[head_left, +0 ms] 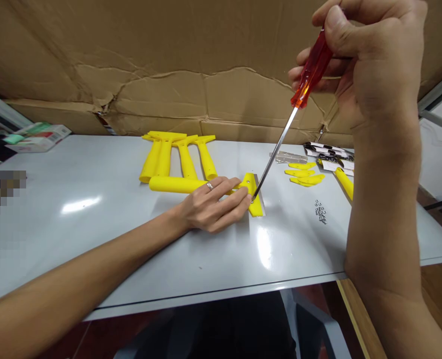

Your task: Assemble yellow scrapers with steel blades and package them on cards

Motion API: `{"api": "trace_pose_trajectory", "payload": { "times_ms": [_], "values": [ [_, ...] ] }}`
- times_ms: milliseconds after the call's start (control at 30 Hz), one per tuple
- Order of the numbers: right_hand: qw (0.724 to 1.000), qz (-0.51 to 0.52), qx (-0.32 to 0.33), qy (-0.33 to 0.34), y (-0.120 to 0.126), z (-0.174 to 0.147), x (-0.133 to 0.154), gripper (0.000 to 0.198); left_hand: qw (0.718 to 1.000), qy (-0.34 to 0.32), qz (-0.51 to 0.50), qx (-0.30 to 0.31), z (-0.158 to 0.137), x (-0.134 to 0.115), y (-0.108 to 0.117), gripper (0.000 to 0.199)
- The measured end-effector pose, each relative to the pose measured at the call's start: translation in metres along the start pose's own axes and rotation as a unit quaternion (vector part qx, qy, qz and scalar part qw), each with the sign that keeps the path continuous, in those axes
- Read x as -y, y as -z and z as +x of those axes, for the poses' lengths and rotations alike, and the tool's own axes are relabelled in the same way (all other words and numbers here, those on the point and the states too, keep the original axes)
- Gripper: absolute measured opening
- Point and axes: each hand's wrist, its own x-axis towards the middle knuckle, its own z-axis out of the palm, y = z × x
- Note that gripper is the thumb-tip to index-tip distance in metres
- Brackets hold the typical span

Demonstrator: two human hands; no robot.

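My left hand (215, 207), with a ring on one finger, is closed around the neck of a yellow scraper (176, 185) lying on the table. Its wide head points right, and a thin metal blade (262, 204) shows along the edge. In my raised right hand (378, 65) is a screwdriver (314, 67) with a clear red handle. The shaft slants down to the left, its tip at a screw spot on the scraper head, beside my left fingertips. Another small screw shows higher on the head.
Behind my left hand lie several yellow scraper handles (164, 157). On the right are loose metal blades (290, 158), yellow cover pieces (305, 180), small screws (321, 212) and black-and-white packets (329, 152). A small box (37, 138) is at the far left. Cardboard (161, 94) stands behind the table (138, 269).
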Motion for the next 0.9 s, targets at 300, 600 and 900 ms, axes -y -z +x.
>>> {"api": "trace_pose_trajectory", "payload": {
  "times_ms": [300, 600, 900],
  "values": [
    [0.999, -0.045, -0.001, 0.004, -0.002, -0.002, 0.002, 0.011, 0.999, -0.004, 0.030, 0.013, 0.002, 0.002, 0.003, 0.030],
    [0.998, -0.049, -0.026, -0.010, -0.007, -0.002, 0.004, 0.013, 0.996, -0.025, 0.082, 0.013, 0.004, 0.000, 0.005, 0.022],
    [0.999, -0.043, -0.028, 0.000, -0.007, -0.003, 0.004, 0.010, 0.996, -0.032, 0.087, 0.003, 0.012, 0.000, 0.008, 0.017]
  ]
}}
